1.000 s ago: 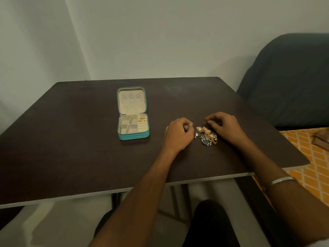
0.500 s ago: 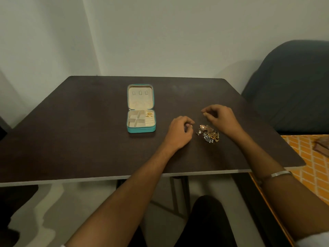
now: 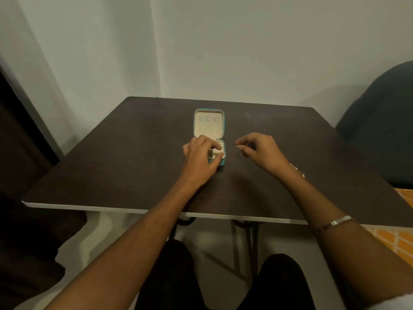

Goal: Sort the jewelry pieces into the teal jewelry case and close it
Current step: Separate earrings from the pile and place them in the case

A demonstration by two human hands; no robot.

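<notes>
The teal jewelry case (image 3: 208, 125) lies open in the middle of the dark table (image 3: 125, 157), cream lid flat toward the wall. My left hand (image 3: 199, 158) covers its compartment tray, thumb and fingertips pinched together just inside; the piece they hold is too small to make out. My right hand (image 3: 261, 151) hovers just right of the case, its thumb and forefinger pinching a tiny pale jewelry piece (image 3: 238, 147). Only a sliver of the loose jewelry pile (image 3: 300, 172) shows behind my right wrist.
A dark upholstered chair (image 3: 384, 130) stands at the table's right. Orange patterned flooring (image 3: 400, 240) shows below it. The wall runs close behind the table's far edge. My knees are under the near edge.
My left hand has moved from beside the pile to the case tray. My right hand has lifted off the pile toward the case. The camera view has swung left.
</notes>
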